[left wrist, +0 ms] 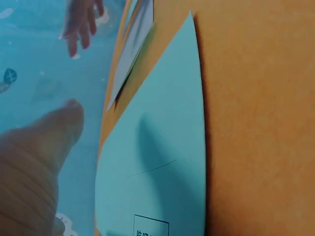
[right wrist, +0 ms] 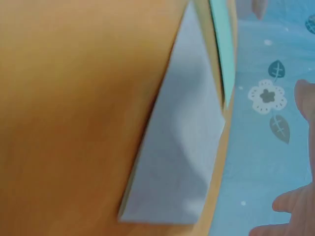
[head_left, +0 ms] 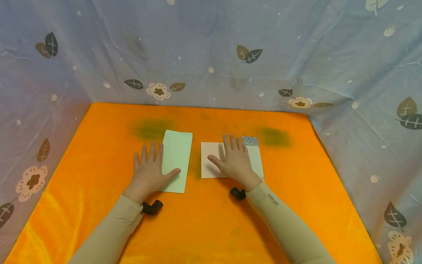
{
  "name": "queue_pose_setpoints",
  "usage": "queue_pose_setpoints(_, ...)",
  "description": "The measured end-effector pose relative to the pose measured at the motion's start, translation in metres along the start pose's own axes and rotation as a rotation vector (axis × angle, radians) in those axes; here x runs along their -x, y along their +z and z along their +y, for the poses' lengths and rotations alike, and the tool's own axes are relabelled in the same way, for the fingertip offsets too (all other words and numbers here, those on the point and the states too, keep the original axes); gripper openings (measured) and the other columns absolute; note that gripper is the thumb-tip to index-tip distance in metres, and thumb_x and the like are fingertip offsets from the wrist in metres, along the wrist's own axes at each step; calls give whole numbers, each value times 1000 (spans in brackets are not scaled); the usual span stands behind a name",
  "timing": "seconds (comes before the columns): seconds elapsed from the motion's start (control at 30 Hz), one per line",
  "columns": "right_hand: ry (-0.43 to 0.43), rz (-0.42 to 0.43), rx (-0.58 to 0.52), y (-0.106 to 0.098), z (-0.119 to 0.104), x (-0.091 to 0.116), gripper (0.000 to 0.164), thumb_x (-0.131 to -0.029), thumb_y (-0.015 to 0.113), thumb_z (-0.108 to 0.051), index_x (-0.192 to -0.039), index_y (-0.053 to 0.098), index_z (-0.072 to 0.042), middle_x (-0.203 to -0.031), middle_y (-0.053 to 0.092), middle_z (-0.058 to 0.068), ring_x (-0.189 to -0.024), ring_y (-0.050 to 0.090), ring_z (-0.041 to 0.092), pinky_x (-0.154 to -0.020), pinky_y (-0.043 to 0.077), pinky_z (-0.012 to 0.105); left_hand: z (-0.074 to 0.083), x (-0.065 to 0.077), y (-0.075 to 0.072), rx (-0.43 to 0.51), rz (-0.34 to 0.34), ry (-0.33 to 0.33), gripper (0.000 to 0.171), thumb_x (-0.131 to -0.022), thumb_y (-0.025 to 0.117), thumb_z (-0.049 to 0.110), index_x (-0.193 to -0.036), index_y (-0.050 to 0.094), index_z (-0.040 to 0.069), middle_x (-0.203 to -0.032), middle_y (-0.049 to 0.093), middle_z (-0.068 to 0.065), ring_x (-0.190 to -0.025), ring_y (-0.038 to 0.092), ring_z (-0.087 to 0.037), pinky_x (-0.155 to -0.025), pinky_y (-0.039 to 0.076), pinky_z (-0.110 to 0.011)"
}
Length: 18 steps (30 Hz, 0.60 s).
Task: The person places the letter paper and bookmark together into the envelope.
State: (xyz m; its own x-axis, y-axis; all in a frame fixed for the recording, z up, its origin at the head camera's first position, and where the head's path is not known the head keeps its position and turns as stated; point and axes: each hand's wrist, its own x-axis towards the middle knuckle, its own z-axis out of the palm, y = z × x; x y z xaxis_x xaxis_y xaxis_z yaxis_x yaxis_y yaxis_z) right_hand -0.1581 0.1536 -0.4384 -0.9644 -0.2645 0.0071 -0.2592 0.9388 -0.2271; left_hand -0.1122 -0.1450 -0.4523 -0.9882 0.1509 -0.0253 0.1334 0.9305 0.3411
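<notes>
My left hand is held with fingers spread over the left edge of a pale green paper rectangle. In the left wrist view this green paper shows a thin line and a small printed box, with the hand's shadow across it. My right hand is likewise spread, above a whitish square that has some thickness at its edge in the right wrist view. To its right lies a pale piece with a grey speckled band at its top, partly hidden by that hand. Both hands hold nothing.
An orange cloth covers the table, with dark greenish patches near the back. Blue-grey curtains with leaf and flower prints stand around the back and sides. Black wrist devices sit below both wrists.
</notes>
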Motion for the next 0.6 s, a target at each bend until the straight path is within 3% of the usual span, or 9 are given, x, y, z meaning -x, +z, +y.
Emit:
queue_pose_setpoints(0.27,41,-33,-362,-1,-13,-8,100,-85,40,-78,-155,17,-11,-153,31,14,-138,32,34,-110,29,51,-3,1,0,172,-12,-14,120,-76,60,75,-154,9,0,-153,19,-27,-135,21,-49,-104,22,-66)
queue_pose_setpoints(0.4,75,-45,-535,-1,-18,-11,97,-85,48,-73,-154,21,-11,-148,40,13,-132,42,30,-105,37,49,-5,2,-2,233,-6,-35,120,-75,65,71,-153,10,-2,-151,23,-28,-132,26,-50,-104,23,-64)
queue_pose_setpoints(0.6,117,-45,-696,5,-27,-15,91,-84,58,-67,-150,31,-10,-135,53,10,-117,55,23,-93,48,44,-6,5,-4,263,-6,-44,118,-76,70,64,-151,13,-7,-143,30,-34,-126,31,-50,-104,26,-60)
